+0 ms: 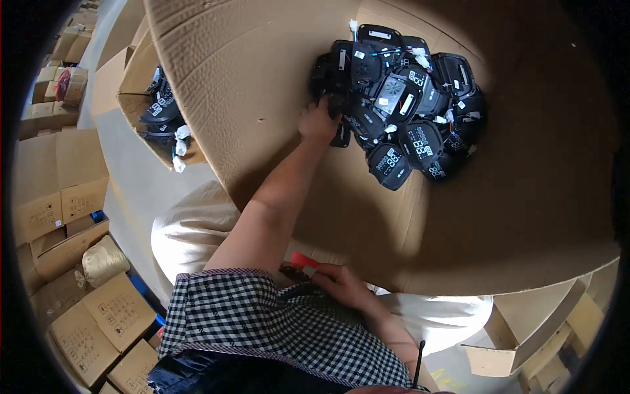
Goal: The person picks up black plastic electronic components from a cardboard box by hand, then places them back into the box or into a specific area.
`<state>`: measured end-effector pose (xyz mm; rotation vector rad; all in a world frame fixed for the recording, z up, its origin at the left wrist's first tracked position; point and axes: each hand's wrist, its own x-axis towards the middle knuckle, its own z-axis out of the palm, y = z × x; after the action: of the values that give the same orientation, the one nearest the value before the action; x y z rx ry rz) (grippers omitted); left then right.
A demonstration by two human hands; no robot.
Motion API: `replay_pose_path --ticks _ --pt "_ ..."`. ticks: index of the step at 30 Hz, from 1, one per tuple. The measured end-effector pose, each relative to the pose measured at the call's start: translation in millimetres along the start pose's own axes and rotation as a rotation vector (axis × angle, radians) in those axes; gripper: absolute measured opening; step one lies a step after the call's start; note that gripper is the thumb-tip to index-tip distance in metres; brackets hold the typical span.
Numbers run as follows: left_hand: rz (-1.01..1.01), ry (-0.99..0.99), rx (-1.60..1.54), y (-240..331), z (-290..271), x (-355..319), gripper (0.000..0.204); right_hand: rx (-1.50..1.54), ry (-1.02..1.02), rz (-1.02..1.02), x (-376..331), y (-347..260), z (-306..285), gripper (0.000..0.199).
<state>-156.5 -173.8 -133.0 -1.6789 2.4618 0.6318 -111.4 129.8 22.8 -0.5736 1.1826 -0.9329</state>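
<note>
Left hand: inside the large cardboard box, fingers bent against a dark unit; whether they grip it, I cannot tell.
Dark unit: touching the fingertips, at the left edge of the pile of display units; black and shadowed, its outline partly hidden.
Display units: heaped in the box, mostly to the right of the fingers; black, round-cornered panels, several face up with white digit segments and small icons, others showing backs with pale labels.
Connectors: white plugs among the units.
Right hand: near the lap, fingers closed on a red object.
Smaller box: left of the large one, holding similar black units.
</note>
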Motion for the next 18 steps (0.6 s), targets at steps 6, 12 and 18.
replay_pose_path --ticks 6,12,18 --pt "-0.008 0.088 -0.289 4 13 -57 0.057 -0.075 -0.021 -0.004 -3 -16 -7 0.02" --pt "0.076 0.058 -1.006 -4 19 -121 0.043 -0.268 0.009 -0.104 -6 -13 5 0.024" --pt "-0.199 -0.357 -1.365 30 -20 -215 0.025 -0.206 -0.131 -0.214 -14 0 10 0.021"
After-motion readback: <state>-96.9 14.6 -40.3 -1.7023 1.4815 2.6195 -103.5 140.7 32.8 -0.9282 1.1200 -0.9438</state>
